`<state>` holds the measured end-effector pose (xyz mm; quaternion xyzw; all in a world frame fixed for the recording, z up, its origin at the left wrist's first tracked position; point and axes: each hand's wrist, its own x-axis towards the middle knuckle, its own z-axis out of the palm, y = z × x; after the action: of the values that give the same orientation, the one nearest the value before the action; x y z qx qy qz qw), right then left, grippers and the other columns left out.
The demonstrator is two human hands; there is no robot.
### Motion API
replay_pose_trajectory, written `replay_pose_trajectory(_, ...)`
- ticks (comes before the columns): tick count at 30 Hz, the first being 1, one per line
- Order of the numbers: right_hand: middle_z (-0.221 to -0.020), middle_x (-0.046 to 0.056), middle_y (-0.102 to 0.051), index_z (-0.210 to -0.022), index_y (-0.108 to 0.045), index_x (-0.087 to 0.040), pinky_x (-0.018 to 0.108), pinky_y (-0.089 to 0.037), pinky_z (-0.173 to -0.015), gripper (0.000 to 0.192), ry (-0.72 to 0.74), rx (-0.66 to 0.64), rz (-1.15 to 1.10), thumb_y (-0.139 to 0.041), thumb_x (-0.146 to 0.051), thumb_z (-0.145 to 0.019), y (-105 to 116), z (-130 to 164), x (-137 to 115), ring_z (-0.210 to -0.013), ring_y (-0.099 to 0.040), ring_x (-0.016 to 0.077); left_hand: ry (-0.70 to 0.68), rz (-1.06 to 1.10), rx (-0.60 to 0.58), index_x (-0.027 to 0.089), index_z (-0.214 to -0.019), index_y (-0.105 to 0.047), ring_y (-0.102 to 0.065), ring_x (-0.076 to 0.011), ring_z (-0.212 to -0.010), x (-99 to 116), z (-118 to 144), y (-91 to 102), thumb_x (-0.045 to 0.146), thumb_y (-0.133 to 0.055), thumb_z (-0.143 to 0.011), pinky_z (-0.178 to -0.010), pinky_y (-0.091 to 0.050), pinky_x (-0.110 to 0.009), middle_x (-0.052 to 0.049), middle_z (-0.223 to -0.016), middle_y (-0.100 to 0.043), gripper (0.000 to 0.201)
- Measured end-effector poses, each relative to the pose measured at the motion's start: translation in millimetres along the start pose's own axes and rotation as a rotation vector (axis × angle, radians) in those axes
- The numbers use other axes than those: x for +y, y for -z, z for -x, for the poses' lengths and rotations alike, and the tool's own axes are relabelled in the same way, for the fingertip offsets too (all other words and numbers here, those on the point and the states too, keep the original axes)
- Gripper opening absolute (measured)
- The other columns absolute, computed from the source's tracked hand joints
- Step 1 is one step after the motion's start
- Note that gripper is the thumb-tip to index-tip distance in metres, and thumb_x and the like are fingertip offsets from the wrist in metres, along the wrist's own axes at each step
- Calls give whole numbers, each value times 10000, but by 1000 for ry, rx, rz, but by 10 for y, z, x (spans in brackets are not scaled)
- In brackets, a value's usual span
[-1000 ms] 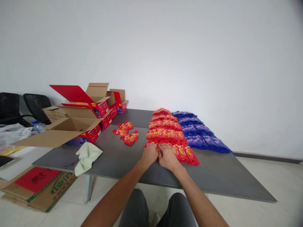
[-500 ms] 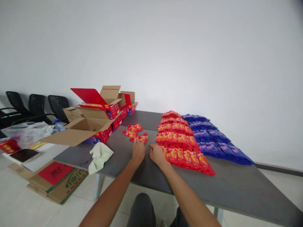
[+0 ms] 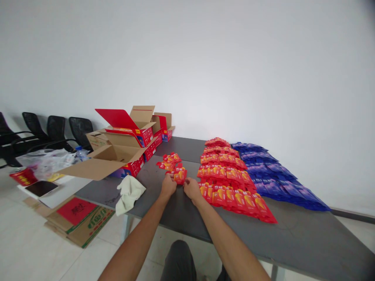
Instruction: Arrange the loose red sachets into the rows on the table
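Observation:
A red spouted pouch (image 3: 180, 176) printed with orange fruit lies between my hands at the table's middle. My left hand (image 3: 169, 185) pinches its lower left side, over another red pouch partly covered there. My right hand (image 3: 191, 189) has its fingers closed at the pouch's lower right corner; the fingertips are partly hidden. Just beyond are several loose red pouches (image 3: 168, 160). To the right of my right hand, rows of overlapping red pouches (image 3: 231, 197) run back toward the wall.
Rows of blue pouches (image 3: 278, 183) lie at the right. Open red cartons (image 3: 136, 167) stand at the left, with a pale cloth (image 3: 129, 194) in front of them on the grey table (image 3: 293, 234). Lower left are a phone (image 3: 42, 188), plastic bags and flattened cardboard (image 3: 93, 226).
A red pouch has come toward me from the small loose group and now sits between both hands. My right hand has opened slightly from a fist to meet its corner. The view has shifted left.

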<state>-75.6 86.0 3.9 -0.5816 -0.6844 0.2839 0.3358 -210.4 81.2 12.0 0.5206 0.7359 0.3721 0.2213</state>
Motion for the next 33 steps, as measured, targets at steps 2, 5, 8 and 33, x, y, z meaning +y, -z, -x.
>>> replay_pose_trajectory(2, -956, 90, -690, -982, -654, -152, 249, -457, -744, 209, -21, 37, -60, -534, -167, -812, -23, 10, 30, -874, -631, 186, 36, 197, -7, 144, -1015, -558, -647, -165, -793, 3, 26, 2, 90, -586, -686, -724, -475, -257, -75, -895, -694, 334)
replay_pose_trajectory(5, -935, 87, -682, -1025, -622, -126, 232, -464, -692, 243, -42, 87, -145, -500, -208, -831, -13, 41, 59, -808, -631, 164, 86, 452, -35, 139, -962, -576, -624, -139, -658, 50, 111, -13, 98, -591, -649, -609, -476, -237, -55, -817, -687, 315)
replay_pose_trajectory(8, -821, 52, -672, -917, -640, -138, 217, -439, -601, 225, -15, 106, -254, -507, -293, -823, 76, 89, 71, -711, -603, 157, 64, 602, -109, 136, -901, -606, -599, -123, -603, 133, 218, -13, 106, -580, -618, -553, -460, -216, -32, -746, -674, 285)
replay_pose_trajectory(33, -526, -32, -500, -637, -549, -177, 213, -304, -459, 256, 57, 120, -424, -564, -401, -762, 752, 649, 58, -475, -433, 113, -196, 841, -175, 135, -808, -649, -579, -111, -597, 663, 712, -86, 435, -662, -714, -562, -461, -213, -19, -714, -663, 314)
